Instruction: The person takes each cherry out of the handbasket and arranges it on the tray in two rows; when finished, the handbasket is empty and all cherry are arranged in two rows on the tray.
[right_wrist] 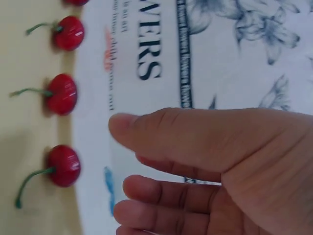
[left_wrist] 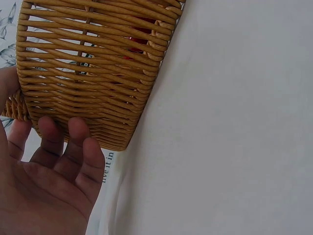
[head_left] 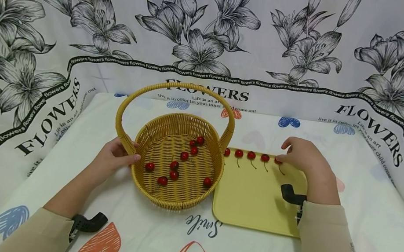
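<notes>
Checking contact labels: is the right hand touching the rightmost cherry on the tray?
Apart. The right wrist view shows a clear gap between the right hand and that cherry.

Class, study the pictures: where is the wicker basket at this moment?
In the head view, the wicker basket stands just left of centre on the printed cloth, with the left hand at its left side and the yellow tray immediately right.

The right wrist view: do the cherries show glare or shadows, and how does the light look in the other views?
Right wrist: the red cherries show small pale highlights, with soft shadows beside them on the yellow tray; head: fairly even light, a faint shadow on the tray near the right hand; left wrist: dimmer, the white tablecloth looking grey.
</notes>
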Demonstrator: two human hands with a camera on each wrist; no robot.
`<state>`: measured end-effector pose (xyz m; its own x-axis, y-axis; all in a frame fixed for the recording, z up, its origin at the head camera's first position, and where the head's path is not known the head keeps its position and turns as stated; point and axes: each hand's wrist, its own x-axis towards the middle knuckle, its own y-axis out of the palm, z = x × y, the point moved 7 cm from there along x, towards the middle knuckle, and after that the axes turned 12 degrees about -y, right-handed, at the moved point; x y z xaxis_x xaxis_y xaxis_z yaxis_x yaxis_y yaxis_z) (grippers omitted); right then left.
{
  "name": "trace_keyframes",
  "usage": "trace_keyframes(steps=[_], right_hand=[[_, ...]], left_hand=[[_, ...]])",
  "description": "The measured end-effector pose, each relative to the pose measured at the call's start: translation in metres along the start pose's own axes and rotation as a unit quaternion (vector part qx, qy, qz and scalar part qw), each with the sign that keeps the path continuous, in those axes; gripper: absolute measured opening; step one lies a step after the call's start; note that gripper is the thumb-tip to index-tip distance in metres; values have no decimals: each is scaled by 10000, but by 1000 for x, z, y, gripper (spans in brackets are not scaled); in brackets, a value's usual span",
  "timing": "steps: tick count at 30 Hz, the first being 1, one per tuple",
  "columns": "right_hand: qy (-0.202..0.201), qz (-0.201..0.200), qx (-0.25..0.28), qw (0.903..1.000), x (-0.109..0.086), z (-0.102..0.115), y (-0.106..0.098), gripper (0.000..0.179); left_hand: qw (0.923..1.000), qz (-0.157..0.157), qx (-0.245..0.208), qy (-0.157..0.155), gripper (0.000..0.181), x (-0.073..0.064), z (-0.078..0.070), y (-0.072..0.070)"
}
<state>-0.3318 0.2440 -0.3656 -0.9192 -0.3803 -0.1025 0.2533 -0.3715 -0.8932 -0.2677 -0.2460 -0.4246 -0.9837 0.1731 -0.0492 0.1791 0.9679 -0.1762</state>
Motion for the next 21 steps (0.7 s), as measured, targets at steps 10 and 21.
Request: trace_keyframes(steps=[10, 21], right_hand=[[-454, -796, -5, 9958, -21, 46, -34, 39], [-1370, -1343, -198, 9812, -48, 120, -37, 25]], left_hand=[[10000, -32, 61, -41, 41, -1, 0, 0], [9999, -21, 56, -105, 40, -1, 0, 0]])
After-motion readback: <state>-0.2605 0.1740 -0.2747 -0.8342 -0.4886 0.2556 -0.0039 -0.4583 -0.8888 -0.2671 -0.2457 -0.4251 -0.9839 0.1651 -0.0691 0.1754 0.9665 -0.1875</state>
